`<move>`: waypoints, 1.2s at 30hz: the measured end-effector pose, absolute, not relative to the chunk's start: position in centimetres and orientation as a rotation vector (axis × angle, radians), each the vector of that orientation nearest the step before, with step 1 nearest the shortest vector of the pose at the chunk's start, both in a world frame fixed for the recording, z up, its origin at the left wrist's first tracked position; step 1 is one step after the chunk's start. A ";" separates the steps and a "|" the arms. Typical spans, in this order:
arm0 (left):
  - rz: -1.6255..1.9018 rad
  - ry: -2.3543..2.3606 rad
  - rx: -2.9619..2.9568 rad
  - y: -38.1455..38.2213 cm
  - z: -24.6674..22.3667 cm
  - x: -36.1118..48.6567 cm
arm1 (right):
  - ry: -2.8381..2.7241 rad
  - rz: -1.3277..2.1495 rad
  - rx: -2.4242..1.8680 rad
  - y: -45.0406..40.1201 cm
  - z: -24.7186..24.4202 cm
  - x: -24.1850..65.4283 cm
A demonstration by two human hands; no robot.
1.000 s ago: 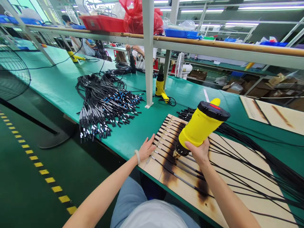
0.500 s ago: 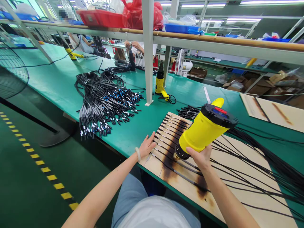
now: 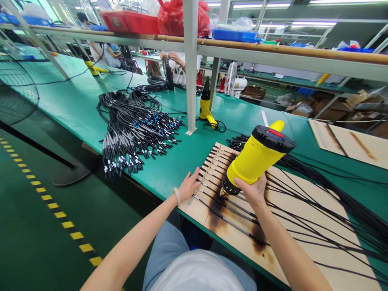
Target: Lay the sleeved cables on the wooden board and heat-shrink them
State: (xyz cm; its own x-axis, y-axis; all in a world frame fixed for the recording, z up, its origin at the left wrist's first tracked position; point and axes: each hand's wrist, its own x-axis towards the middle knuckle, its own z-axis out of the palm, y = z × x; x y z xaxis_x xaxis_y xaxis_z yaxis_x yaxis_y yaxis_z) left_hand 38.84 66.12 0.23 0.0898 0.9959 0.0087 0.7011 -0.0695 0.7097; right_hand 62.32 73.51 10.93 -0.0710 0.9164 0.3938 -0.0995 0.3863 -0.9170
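My right hand is wrapped round a yellow and black heat gun, tilted so its metal nozzle points down at the cables. Below the nozzle, black cables with grey sleeves lie side by side across a scorched wooden board. Their ends sit in a slotted strip along the board's left side. My left hand rests flat at the board's left edge by the cable ends, fingers stretched out and holding nothing.
A heap of finished-looking cables lies left on the green table. A second heat gun stands by the white post. Another scorched board is at right. Across the table a person's hands hold something dark. A floor fan stands left.
The heat gun in my right hand has shifted slightly left and up along the row of cables. My left hand stays in place on the board.
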 end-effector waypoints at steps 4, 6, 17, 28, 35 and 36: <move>0.663 1.655 1.865 66.1 0.3 38.9 | -1.373 1.093 -0.779 73.9 10.6 61.8; 0.660 1.658 1.869 66.1 0.3 38.8 | -1.386 1.113 -0.767 74.1 10.2 61.8; 0.675 1.654 1.846 66.2 0.2 38.8 | -1.385 1.123 -0.760 74.5 10.4 61.6; 0.686 1.667 1.838 66.1 0.3 38.9 | -1.400 1.134 -0.782 73.6 10.6 61.4; 0.666 1.668 1.854 66.0 0.4 38.9 | -1.439 1.095 -0.805 73.0 10.5 61.5; 0.663 1.671 1.856 66.0 0.5 38.9 | -1.451 1.086 -0.802 73.0 10.4 61.6</move>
